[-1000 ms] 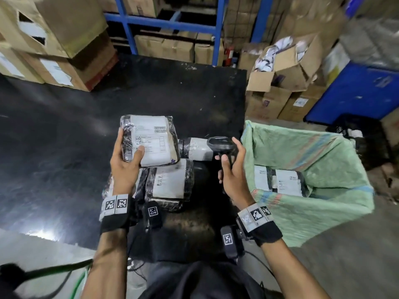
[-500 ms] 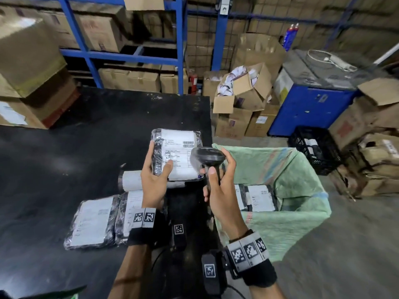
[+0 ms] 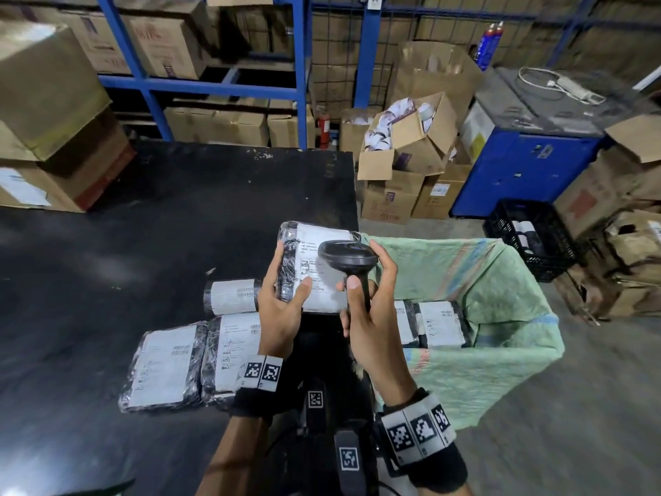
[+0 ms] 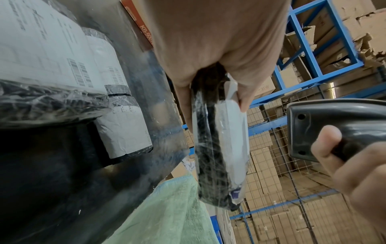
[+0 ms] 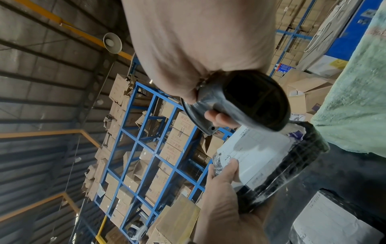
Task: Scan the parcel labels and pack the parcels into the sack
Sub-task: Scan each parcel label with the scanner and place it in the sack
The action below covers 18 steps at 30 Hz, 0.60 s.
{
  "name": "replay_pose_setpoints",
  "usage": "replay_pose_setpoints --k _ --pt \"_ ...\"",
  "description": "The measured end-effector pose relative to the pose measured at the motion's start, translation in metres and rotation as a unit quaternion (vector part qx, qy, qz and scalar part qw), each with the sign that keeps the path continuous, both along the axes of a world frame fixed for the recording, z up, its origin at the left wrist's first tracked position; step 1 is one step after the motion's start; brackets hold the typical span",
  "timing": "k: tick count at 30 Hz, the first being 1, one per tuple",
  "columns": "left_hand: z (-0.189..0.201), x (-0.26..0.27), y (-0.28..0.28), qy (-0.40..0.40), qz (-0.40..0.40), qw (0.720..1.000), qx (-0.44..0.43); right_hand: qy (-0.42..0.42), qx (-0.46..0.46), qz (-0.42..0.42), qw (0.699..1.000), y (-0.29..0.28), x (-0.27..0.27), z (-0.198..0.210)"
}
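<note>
The left hand (image 3: pixel 282 309) is holding the wrapped parcel (image 3: pixel 314 270) up off the counter (image 3: pixel 179 227), thumb pinching across the label's lower edge and the fingers curling behind the parcel's left side. Against a second ago, this parcel is now sitting higher and further to the right, closer to the sack (image 3: pixel 500 298), and its label is tilting toward the scanner. The right hand (image 3: pixel 375 316) is wrapping round the handle of the scanner (image 3: pixel 348 254), thumb lying up the grip. The scanner head, which was lying off to the right of the parcel a second ago, is now hovering directly over the label's upper half, very close to it; whether it is touching cannot be told.

Judging from this, the scan of this parcel is happening right now, and the drop into the sack, just right of the right hand, is the step that is coming. Two parcels are already lying inside the sack (image 3: pixel 432 323). Three more (image 3: pixel 161 366) are waiting on the counter, left of and below the left hand, so the job is looking well short of done.
</note>
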<state>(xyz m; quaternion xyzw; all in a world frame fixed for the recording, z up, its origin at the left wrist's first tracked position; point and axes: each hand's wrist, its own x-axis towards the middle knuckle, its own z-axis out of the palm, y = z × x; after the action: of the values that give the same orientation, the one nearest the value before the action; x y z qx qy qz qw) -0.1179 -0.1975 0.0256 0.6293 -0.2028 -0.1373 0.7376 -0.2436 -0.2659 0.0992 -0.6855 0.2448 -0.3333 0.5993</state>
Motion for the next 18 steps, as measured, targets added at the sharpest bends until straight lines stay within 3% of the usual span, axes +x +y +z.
replay_pose_setpoints --k 18 --pt "-0.004 -0.011 0.014 0.036 0.024 0.999 -0.016 0.024 -0.016 0.001 1.0 0.008 -0.012 -0.002"
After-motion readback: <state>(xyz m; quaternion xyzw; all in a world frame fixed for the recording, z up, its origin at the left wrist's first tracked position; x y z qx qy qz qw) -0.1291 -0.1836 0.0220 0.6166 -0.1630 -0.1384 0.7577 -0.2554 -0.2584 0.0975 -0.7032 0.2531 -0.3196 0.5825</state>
